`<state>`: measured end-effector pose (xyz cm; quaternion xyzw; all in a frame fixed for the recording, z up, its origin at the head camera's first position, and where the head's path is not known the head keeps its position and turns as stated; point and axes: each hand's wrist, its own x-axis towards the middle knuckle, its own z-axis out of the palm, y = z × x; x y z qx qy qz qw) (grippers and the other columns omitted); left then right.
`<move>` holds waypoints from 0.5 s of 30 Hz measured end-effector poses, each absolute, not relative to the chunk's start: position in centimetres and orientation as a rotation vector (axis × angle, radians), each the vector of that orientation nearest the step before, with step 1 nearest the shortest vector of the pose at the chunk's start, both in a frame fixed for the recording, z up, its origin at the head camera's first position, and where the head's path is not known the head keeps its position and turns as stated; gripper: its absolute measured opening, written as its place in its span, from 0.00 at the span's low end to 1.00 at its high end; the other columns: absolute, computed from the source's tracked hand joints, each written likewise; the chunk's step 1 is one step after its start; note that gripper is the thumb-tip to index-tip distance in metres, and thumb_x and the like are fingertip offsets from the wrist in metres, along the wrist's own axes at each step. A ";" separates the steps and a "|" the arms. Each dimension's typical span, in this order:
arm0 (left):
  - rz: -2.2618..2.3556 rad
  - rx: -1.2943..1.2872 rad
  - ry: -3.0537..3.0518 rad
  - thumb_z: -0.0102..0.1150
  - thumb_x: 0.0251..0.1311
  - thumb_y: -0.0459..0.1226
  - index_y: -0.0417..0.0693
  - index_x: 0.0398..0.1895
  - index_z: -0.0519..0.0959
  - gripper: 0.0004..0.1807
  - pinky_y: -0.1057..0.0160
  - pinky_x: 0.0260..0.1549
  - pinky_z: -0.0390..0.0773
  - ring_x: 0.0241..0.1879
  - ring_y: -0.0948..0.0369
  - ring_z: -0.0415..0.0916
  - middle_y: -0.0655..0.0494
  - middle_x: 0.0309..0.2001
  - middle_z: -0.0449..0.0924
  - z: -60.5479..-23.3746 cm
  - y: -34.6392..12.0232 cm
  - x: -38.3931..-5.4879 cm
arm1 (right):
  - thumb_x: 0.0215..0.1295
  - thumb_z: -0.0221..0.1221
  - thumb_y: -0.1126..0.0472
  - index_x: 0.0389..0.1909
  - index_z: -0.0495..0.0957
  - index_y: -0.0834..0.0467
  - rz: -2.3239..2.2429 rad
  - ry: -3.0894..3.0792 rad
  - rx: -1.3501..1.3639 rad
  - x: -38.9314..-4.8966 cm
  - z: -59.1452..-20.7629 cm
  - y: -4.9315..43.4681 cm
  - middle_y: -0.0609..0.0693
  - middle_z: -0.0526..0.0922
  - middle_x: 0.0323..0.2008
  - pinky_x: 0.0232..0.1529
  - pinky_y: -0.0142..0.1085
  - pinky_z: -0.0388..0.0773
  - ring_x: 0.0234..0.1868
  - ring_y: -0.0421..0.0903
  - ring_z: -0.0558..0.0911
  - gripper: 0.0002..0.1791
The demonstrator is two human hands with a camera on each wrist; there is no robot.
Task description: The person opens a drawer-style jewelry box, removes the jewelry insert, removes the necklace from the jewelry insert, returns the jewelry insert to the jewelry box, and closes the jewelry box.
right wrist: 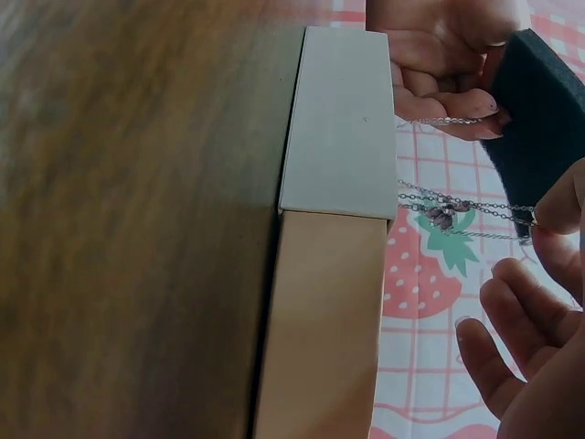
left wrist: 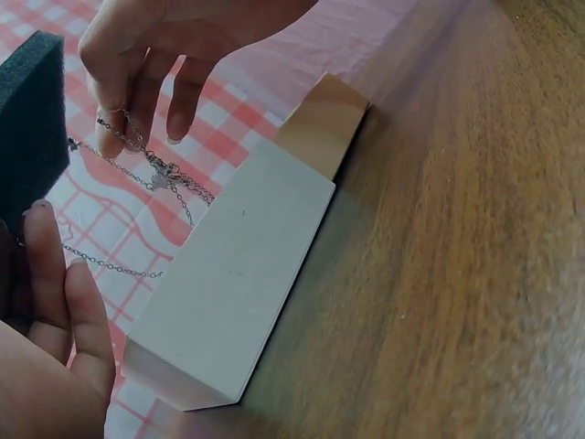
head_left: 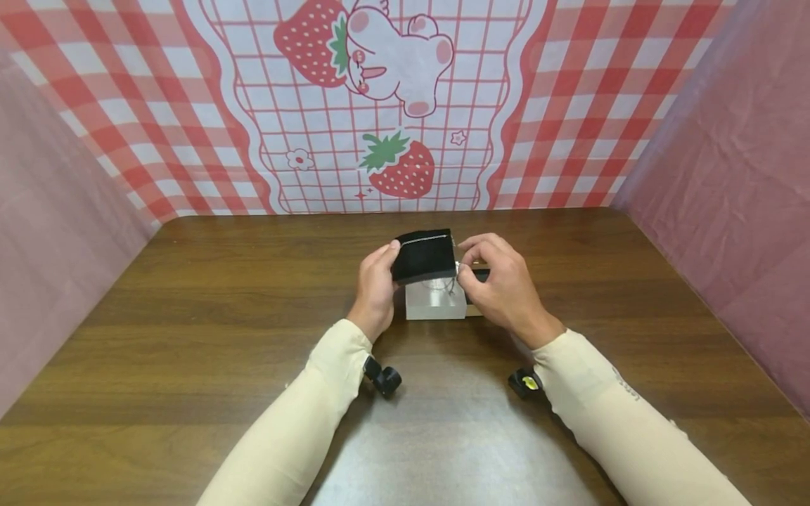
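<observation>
My left hand (head_left: pixel 375 288) grips a black, velvety jewelry pad (head_left: pixel 422 258) by its left side, thumb on top. Across the pad's upper face runs a thin silver chain necklace (head_left: pixel 425 239). At the pad's right edge my right hand (head_left: pixel 503 284) pinches part of the chain between thumb and forefinger, its other fingers apart. Loops of the necklace (left wrist: pixel 164 174) with a small pendant or clasp hang below the pad; which it is, I cannot tell. Beneath the hands sits a white box sleeve (head_left: pixel 435 303), with a tan-sided drawer (right wrist: pixel 324 320) pulled partly out to the right.
The box stands on a brown wood-grain table (head_left: pixel 253 351). A checkered strawberry-print cloth (head_left: pixel 405 105) hangs behind it, and pink cloths (head_left: pixel 721 176) flank both sides. Small black cameras (head_left: pixel 386 381) are strapped to both wrists.
</observation>
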<state>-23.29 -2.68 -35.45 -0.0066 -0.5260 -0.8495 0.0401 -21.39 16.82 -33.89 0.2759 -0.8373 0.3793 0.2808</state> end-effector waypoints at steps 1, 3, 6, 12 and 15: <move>-2.613 -0.024 -1.607 0.47 0.75 0.38 0.33 0.41 0.81 0.17 0.66 0.31 0.77 0.29 0.63 0.79 0.56 0.30 0.82 -35.4 -2.7 -23.3 | 0.60 0.60 0.68 0.28 0.76 0.58 1.018 -2.246 0.741 -21.4 -33.9 16.8 0.56 0.82 0.47 0.48 0.52 0.77 0.49 0.49 0.79 0.04; -2.627 -0.033 -1.599 0.47 0.75 0.38 0.33 0.41 0.81 0.16 0.66 0.32 0.78 0.29 0.63 0.79 0.56 0.30 0.82 -35.4 -2.6 -23.2 | 0.60 0.61 0.68 0.28 0.76 0.58 1.020 -2.245 0.742 -21.4 -33.9 16.8 0.55 0.82 0.47 0.48 0.52 0.77 0.50 0.49 0.79 0.04; -2.638 -0.044 -1.593 0.46 0.75 0.37 0.36 0.39 0.81 0.15 0.66 0.32 0.78 0.28 0.63 0.79 0.56 0.30 0.83 -35.4 -2.5 -23.1 | 0.60 0.61 0.68 0.28 0.76 0.58 1.018 -2.239 0.745 -21.4 -33.9 16.8 0.54 0.82 0.46 0.48 0.52 0.77 0.49 0.49 0.79 0.05; -2.659 -0.065 -1.597 0.46 0.75 0.37 0.34 0.40 0.80 0.15 0.66 0.32 0.78 0.29 0.64 0.79 0.56 0.30 0.82 -35.4 -2.5 -23.2 | 0.60 0.61 0.69 0.28 0.76 0.58 1.012 -2.244 0.748 -21.4 -33.9 16.8 0.53 0.82 0.46 0.49 0.50 0.78 0.49 0.49 0.80 0.05; -2.670 -0.079 -1.616 0.45 0.76 0.37 0.31 0.44 0.79 0.16 0.67 0.32 0.78 0.30 0.64 0.79 0.56 0.31 0.82 -35.3 -2.7 -23.3 | 0.61 0.61 0.69 0.29 0.76 0.57 0.997 -2.262 0.747 -21.3 -33.8 16.8 0.53 0.83 0.47 0.51 0.49 0.78 0.50 0.49 0.80 0.05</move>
